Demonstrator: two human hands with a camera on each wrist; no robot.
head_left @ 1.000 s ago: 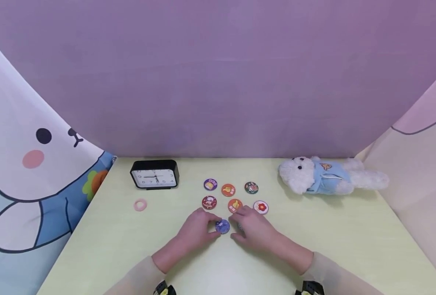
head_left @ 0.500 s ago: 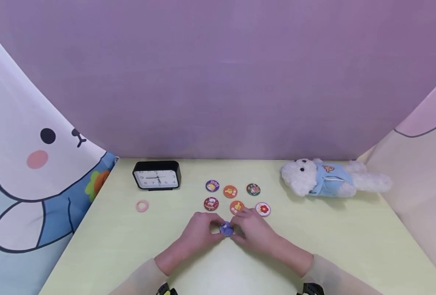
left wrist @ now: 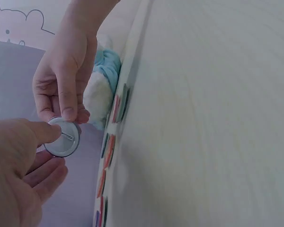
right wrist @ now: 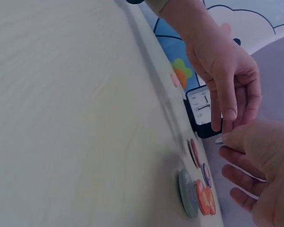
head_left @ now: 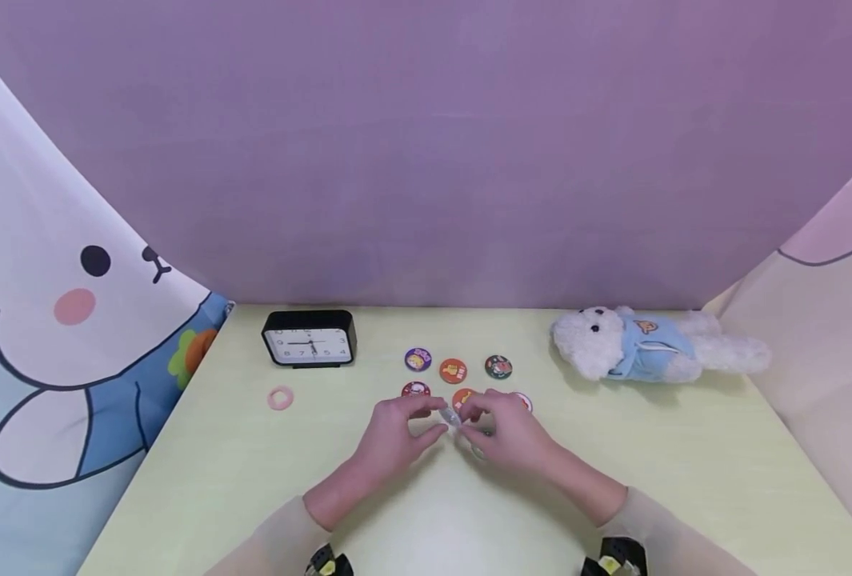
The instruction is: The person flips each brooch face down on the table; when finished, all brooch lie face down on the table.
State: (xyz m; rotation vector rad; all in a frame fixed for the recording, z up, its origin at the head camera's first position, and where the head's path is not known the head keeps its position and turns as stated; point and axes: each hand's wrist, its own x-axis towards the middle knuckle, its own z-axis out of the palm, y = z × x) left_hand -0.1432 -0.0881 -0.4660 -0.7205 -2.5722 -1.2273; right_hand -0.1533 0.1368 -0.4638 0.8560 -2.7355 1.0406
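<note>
Above the table, a round pin-back button badge [head_left: 450, 416] is tilted between both hands. Its silvery back and pin face the left wrist view. My left hand [head_left: 391, 436] pinches it from the left, thumb over the badge back [left wrist: 61, 145]. From the right, my right hand [head_left: 515, 428] pinches the upper edge with thumb and fingers. A green-edged badge [head_left: 478, 452] lies on the table, partly hidden under the right hand. Beyond the hands lie red [head_left: 415, 389], orange [head_left: 463, 398] and white [head_left: 523, 402] badges, partly covered.
A back row holds a purple badge [head_left: 418, 359], an orange badge [head_left: 453, 370] and a dark green badge [head_left: 498, 367]. At left are a black alarm clock [head_left: 309, 339] and a pink ring [head_left: 280, 398]. A plush bear [head_left: 649, 346] lies back right.
The blue-purple badge was lying flat between the fingers. Both hands have since lifted and tilted it, so its printed face no longer shows.
</note>
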